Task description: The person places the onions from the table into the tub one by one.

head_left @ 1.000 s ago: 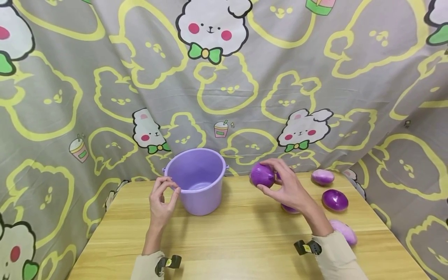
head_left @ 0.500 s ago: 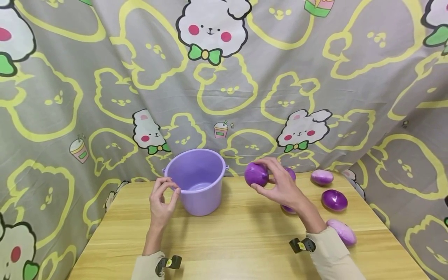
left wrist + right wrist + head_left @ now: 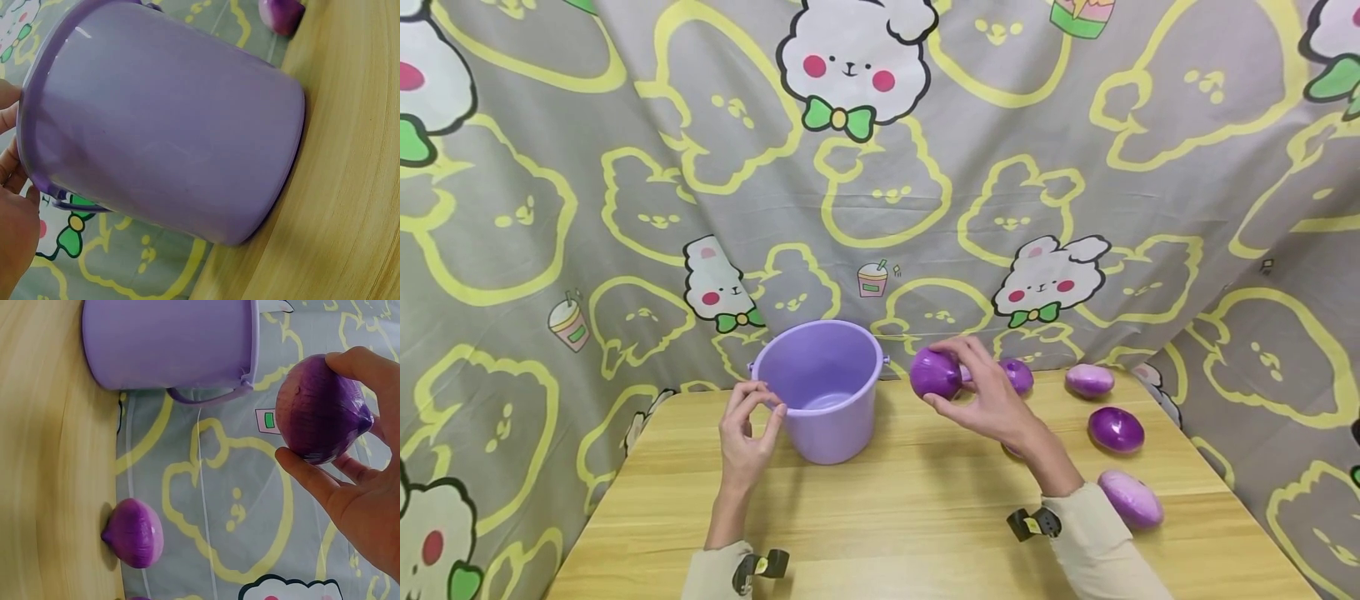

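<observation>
Deep purple and glossy, the round, pointed onion [image 3: 935,372] is held above the worktop [image 3: 880,533] in the right hand [image 3: 988,398], just right of the bucket, its grip closed round it with thumb and fingers on opposite sides and the tip toward the palm. Carrying it well seems to call for even, moderate pressure, since the smooth skin could slip, and for a level wrist. Beside it, the lilac plastic bucket [image 3: 831,433] stands upright; the left hand [image 3: 747,437] pinches its near left rim, which should steady it if pulled lightly. Should the onion pass over the bucket, it would need to rise above the right rim and avoid the lilac plastic handle [image 3: 209,399] hanging at the side. Open room lies between the bucket and right hand, and along the front of the worktop. Tighter is the back edge, where the grey, yellow-outlined curtain [image 3: 895,167] hangs close and a rounded purple onion [image 3: 1018,377] sits; toward the right edge, a shiny dark-purple oval [image 3: 1117,429] and a pale-purple elongated oval [image 3: 1131,500] limit the forearm.
</observation>
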A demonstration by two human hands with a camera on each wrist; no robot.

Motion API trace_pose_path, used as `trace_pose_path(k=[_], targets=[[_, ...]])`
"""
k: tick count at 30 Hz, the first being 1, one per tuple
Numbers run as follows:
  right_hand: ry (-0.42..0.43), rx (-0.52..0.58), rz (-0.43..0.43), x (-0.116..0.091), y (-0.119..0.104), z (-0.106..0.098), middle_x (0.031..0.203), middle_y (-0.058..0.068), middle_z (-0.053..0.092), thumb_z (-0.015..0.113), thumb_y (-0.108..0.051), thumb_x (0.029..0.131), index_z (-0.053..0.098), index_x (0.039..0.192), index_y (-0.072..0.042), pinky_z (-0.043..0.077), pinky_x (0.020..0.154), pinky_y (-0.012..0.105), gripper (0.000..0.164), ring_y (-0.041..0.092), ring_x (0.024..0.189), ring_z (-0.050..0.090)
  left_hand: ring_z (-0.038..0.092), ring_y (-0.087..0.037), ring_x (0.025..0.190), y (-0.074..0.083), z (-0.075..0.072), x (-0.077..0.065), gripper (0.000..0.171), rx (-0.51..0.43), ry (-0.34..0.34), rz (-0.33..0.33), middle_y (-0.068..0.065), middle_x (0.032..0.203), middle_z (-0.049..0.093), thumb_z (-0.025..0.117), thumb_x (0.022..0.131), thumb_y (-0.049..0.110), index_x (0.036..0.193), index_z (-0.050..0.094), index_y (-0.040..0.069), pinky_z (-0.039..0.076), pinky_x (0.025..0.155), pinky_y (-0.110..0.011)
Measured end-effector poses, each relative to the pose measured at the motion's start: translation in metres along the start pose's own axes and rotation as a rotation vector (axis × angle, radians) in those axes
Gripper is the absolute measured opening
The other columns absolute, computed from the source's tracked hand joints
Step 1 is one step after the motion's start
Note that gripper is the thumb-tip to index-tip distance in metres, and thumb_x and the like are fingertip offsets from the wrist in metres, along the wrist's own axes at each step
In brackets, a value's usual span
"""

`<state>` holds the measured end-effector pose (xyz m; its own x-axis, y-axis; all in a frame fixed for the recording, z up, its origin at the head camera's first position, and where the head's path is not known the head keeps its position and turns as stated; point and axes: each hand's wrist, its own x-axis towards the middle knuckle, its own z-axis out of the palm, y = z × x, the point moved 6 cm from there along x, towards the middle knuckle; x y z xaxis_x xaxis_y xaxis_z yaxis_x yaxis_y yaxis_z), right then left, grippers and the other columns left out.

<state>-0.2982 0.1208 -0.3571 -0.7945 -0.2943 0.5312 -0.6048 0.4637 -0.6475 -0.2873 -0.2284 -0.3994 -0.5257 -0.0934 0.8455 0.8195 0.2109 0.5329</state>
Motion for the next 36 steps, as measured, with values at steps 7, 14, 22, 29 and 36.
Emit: trace_pose_path(k=[7,14,22,29,36], targets=[[0.005,0.069,-0.021,0.004,-0.003,0.008,0.133,0.003,0.048,0.089,-0.023,0.081,0.057,0.138,-0.025,0.062,0.082,0.034,0.065,0.027,0.115,0.062,0.053,-0.036,0.098,0.02,0.004,0.005,0.013,-0.008,-0.006,-0.008,-0.028,0.097,0.053,0.064,0.077,-0.026,0.085,0.064,-0.016,0.046,0.107,-0.028],[0.013,0.055,-0.046,0.009,-0.008,0.014,0.136,0.002,0.047,0.087,-0.025,0.082,0.057,0.139,-0.026,0.062,0.08,0.031,0.065,0.025,0.116,0.062,0.054,-0.031,0.098,0.018,0.003,0.004,0.013,-0.013,-0.004,-0.007,-0.025,0.097,0.053,0.065,0.077,-0.026,0.085,0.064,-0.016,0.046,0.106,-0.028],[0.018,0.047,-0.061,0.015,-0.011,0.02,0.135,0.002,0.048,0.087,-0.026,0.082,0.057,0.14,-0.025,0.062,0.078,0.032,0.065,0.026,0.114,0.063,0.053,-0.035,0.099,0.008,0.001,0.002,0.014,-0.017,0.004,-0.007,-0.025,0.098,0.054,0.066,0.077,-0.024,0.085,0.065,-0.013,0.046,0.106,-0.029],[0.033,0.063,-0.061,0.019,-0.013,0.023,0.134,0.002,0.048,0.088,-0.023,0.081,0.058,0.139,-0.026,0.063,0.077,0.035,0.066,0.024,0.113,0.062,0.055,-0.025,0.103,-0.014,-0.004,-0.005,0.019,-0.013,0.008,-0.002,-0.025,0.1,0.055,0.068,0.076,-0.025,0.087,0.067,-0.01,0.045,0.108,-0.029],[0.038,0.049,-0.062,0.023,-0.015,0.028,0.134,0.003,0.048,0.089,-0.021,0.079,0.058,0.138,-0.022,0.063,0.073,0.033,0.067,0.024,0.11,0.062,0.054,-0.029,0.097,0.009,0.002,0.002,0.015,-0.006,0.006,0.012,-0.026,0.098,0.053,0.064,0.077,-0.026,0.085,0.064,-0.014,0.047,0.104,-0.025]])
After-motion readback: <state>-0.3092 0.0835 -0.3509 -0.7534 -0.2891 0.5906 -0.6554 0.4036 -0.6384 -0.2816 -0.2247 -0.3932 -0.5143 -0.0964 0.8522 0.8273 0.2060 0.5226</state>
